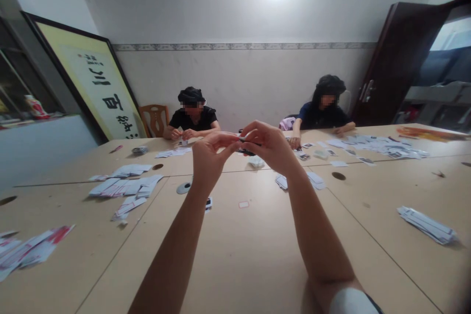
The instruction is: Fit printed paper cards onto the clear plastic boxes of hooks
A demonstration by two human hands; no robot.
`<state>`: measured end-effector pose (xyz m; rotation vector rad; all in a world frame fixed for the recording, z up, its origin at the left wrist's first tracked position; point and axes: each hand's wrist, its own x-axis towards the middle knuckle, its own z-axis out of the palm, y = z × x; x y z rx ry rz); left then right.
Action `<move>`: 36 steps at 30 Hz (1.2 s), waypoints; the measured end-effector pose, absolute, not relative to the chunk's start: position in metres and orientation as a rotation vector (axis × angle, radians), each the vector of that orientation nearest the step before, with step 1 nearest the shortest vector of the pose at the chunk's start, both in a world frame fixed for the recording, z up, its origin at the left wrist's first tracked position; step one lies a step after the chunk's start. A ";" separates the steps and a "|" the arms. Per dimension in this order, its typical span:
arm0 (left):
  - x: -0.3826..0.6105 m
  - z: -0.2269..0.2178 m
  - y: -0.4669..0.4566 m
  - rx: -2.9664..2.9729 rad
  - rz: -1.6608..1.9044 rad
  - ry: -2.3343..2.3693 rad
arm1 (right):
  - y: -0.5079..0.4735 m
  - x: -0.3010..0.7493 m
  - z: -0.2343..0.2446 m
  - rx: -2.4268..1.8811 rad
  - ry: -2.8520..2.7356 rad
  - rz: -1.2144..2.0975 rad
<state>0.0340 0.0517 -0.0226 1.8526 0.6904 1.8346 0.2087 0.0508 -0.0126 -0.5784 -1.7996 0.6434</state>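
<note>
Both my hands are raised above the middle of a large wooden table (257, 255). My left hand (209, 156) and my right hand (270, 144) meet fingertip to fingertip, pinching a small dark object (246, 149) between them. The object is mostly hidden by my fingers and too small to name. Below my hands on the table lie a small red-edged card (243, 204), a grey disc (183, 188) and a small stack of white cards (316, 180).
White cards lie scattered at the left (125, 187), in a red-and-white pile near the left edge (33, 250), and in a stack at the right (427, 224). Two people (192, 118) (324, 110) sit at the far side handling cards. A framed calligraphy panel (95, 83) leans left; a dark door (397, 59) stands right.
</note>
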 end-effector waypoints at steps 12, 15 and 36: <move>0.024 -0.023 0.063 1.882 1.773 0.820 | 0.051 0.208 -0.014 -0.616 -1.895 0.525; 0.024 -0.025 0.066 1.860 1.778 0.813 | 0.058 0.205 -0.017 -0.615 -1.846 0.611; 0.028 -0.036 0.077 1.843 1.869 0.980 | 0.093 0.194 -0.029 -0.479 -1.524 1.066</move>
